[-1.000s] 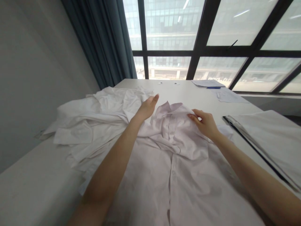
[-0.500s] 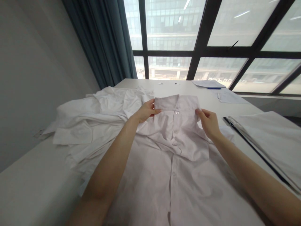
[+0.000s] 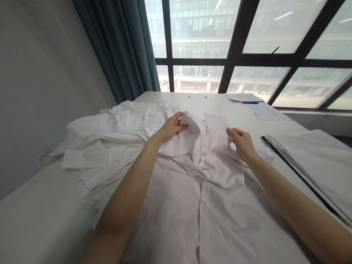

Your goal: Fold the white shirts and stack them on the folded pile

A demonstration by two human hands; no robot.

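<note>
A pale pink button-up shirt (image 3: 203,205) lies spread front-up on the white table (image 3: 35,220), its collar (image 3: 205,124) at the far end. My left hand (image 3: 172,127) pinches the left collar tip, which is folded over. My right hand (image 3: 242,143) grips the right side of the collar. Both forearms reach across the shirt's body. A button shows at the collar's middle.
A heap of white shirts (image 3: 110,135) lies to the left of the pink one. A folded white stack on a dark-edged board (image 3: 310,161) sits at the right. Papers (image 3: 243,97) and a blue pen (image 3: 250,102) lie near the window.
My left hand, open a second ago, has closed on the collar. The collar was raised flat and upright, and its left tip is now folded down.
</note>
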